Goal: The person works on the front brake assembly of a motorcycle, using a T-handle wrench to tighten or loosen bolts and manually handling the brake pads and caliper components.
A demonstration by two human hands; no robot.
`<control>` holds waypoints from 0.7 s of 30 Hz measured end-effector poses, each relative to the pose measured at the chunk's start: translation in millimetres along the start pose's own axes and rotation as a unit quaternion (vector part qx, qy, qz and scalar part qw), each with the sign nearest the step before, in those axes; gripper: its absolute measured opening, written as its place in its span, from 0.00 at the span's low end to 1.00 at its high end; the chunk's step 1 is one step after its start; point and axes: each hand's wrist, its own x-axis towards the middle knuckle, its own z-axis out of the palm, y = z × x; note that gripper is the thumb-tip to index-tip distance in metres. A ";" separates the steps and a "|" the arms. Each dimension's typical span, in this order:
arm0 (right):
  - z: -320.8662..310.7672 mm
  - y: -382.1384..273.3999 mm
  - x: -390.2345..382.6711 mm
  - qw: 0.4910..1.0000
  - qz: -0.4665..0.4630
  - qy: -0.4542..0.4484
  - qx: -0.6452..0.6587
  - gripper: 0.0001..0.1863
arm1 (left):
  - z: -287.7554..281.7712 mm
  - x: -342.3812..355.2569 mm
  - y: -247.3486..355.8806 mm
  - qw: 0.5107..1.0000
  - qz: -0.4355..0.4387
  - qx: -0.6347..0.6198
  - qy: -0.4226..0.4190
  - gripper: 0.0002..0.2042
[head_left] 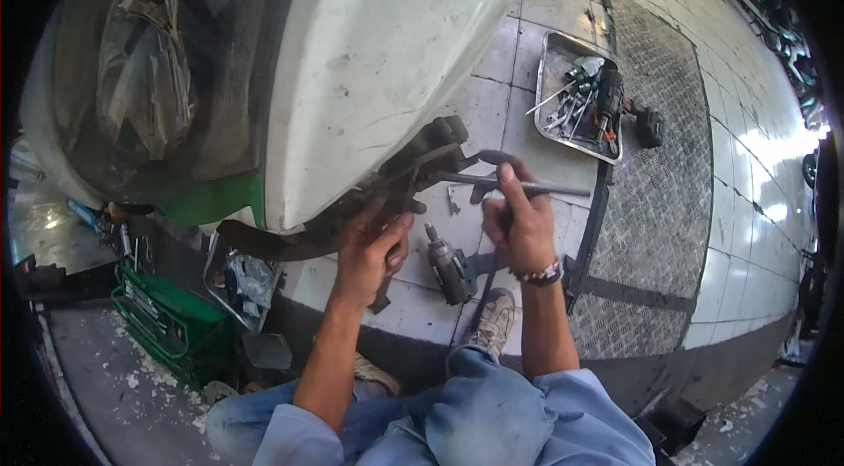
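A scooter with a white body panel (369,53) and a green lower trim (215,200) fills the upper left. Dark metal parts (431,145) jut from its underside. My right hand (525,224), wearing a bracelet, is closed round a dark metal rod (563,189); the rod's left end lies against or close to those parts. Beside it, my left hand (374,246) is closed at the underside, fingers curled round a thin dark piece that I cannot make out. A cordless power driver (450,268) lies on the tiles between my forearms.
A metal tray (545,70) of hand tools and another cordless driver (611,97) stands at the right, partly on a checkered steel plate (655,176). At the lower left are a green toolbox (176,325) and a mirror-like panel (266,350). My shoe (494,323) is near the driver.
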 end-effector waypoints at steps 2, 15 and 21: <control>-7.7 -12.0 8.0 0.997 -0.009 -0.063 -0.041 0.18 | -2.0 -2.9 2.4 1.000 0.014 -0.009 0.009 0.12; -0.4 -18.7 15.5 0.988 -0.044 -0.070 -0.130 0.16 | -6.0 -6.4 8.9 1.000 0.010 -0.019 -0.004 0.10; 1.4 -16.9 21.5 0.996 0.012 -0.064 -0.068 0.14 | -8.8 -4.9 5.5 1.000 0.007 -0.022 -0.019 0.22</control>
